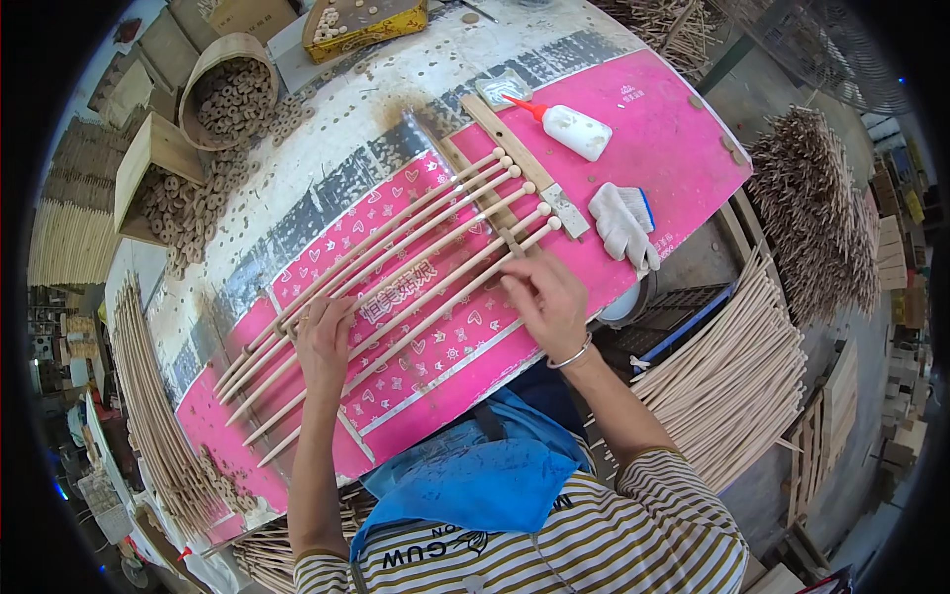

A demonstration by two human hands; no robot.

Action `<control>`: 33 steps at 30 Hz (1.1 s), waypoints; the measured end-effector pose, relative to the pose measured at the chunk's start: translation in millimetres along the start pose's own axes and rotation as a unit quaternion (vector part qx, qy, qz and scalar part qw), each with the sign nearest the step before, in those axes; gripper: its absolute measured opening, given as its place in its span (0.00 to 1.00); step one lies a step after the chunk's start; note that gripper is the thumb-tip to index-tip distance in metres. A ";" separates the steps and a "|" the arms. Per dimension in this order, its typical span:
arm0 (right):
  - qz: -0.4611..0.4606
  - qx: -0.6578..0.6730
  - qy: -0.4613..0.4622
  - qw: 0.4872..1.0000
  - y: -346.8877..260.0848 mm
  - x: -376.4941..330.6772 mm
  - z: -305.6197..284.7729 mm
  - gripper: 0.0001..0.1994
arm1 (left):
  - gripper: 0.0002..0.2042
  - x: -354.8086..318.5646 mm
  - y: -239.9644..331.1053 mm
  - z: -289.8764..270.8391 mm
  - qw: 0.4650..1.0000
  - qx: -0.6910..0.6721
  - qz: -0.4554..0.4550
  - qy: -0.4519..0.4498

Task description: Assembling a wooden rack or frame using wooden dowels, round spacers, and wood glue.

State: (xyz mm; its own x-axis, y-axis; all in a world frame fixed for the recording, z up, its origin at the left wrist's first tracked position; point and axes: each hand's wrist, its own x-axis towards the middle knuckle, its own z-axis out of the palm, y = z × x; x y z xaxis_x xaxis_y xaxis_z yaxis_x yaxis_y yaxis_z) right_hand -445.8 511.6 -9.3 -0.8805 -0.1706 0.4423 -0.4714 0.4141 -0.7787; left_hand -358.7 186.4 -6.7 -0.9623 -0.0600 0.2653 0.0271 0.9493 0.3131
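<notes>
Several thin wooden sticks (426,262) lie side by side and slanting across a pink patterned board, most tipped with small wooden balls (529,187) at their far right ends. My left hand (324,342) rests over the sticks towards their left ends, fingers bent and pinched together. Whatever is between those fingertips is hidden. Beside the nearest stick, close to its ball end, my right hand (550,305) has its thumb and forefinger curled towards each other. Anything held there is too small to make out. Wooden strips (500,148) run crosswise under the ball ends.
A white glue bottle (577,133) with a red nozzle and a white glove (623,223) lie on the pink sheet (683,109). Wooden rings spill from a round tub (213,79) and a wooden box (148,168). Stick bundles (732,366) flank the table; a yellow tray (366,35) stands behind.
</notes>
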 end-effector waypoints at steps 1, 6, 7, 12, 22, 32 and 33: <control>-0.013 0.022 -0.013 1.000 -6.2 -1.8 2.0 0.06 | 0.11 1.8 9.4 -8.5 0.999 -0.030 -0.010 0.009; 0.286 0.420 -0.218 0.833 -23.8 -14.6 37.5 0.21 | 0.11 -14.8 46.4 -60.8 0.998 -0.055 0.000 0.005; 0.315 0.485 -0.218 0.786 -29.1 -13.6 44.6 0.20 | 0.13 -23.8 47.6 -63.6 0.996 -0.090 0.015 0.003; 0.318 0.544 -0.210 0.748 -45.7 -11.7 60.4 0.12 | 0.17 -52.8 61.9 -95.9 0.995 -0.081 -0.024 -0.051; 0.333 0.495 -0.247 0.763 -60.2 -15.1 58.7 0.11 | 0.12 -84.3 54.9 -104.3 0.953 -0.243 -0.163 -0.076; 0.262 0.535 -0.259 0.760 -88.8 -35.2 74.5 0.11 | 0.30 -66.9 94.4 -62.2 0.936 -0.308 -0.167 -0.026; 0.263 0.535 -0.258 0.760 -84.7 -43.3 78.5 0.11 | 0.32 -68.9 92.7 -61.9 0.939 -0.307 -0.153 -0.031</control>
State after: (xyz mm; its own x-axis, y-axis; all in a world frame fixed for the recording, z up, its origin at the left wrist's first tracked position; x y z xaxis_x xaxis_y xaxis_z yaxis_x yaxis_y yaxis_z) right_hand -371.7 413.7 2.6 -0.7335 -0.6756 -0.0738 0.4248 -0.3710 -0.8258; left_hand -273.1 259.5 60.6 -0.9636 -0.2657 0.0298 -0.1209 0.5323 0.8379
